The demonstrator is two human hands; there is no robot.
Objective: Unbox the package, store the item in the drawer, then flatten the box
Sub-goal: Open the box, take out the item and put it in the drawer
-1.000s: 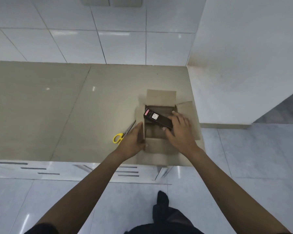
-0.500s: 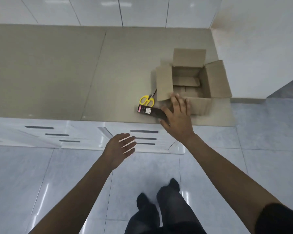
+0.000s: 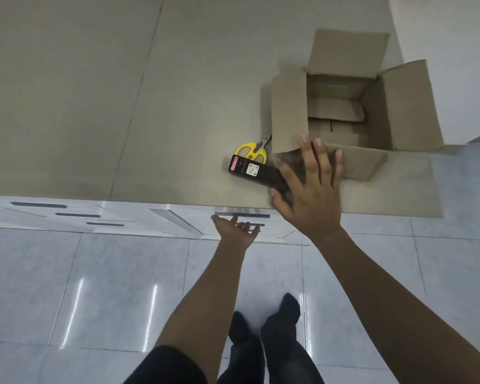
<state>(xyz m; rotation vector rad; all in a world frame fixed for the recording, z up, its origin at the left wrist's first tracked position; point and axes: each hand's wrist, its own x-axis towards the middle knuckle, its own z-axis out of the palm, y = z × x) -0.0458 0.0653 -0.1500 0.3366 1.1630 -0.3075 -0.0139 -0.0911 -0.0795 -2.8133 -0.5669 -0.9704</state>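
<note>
An open cardboard box (image 3: 344,162) stands at the right of the grey counter (image 3: 122,106), its flaps spread and nothing visible inside. My right hand (image 3: 311,189) holds a slim black item box (image 3: 254,171) with a pink label and a QR sticker, lying flat near the counter's front edge. My left hand (image 3: 237,227) is below the counter edge, palm up, fingers curled at the dark handle slot of a white drawer (image 3: 243,217). The drawer looks closed.
Yellow-handled scissors (image 3: 254,151) lie between the item box and the cardboard box. More white drawers with dark handle slots (image 3: 78,215) run to the left. A white wall (image 3: 455,65) borders the counter on the right. My legs stand on glossy floor tiles.
My right hand lifted the black item box out of the cardboard box and brought it to the counter's front edge. My left hand left the box and reached down to the drawer handle.
</note>
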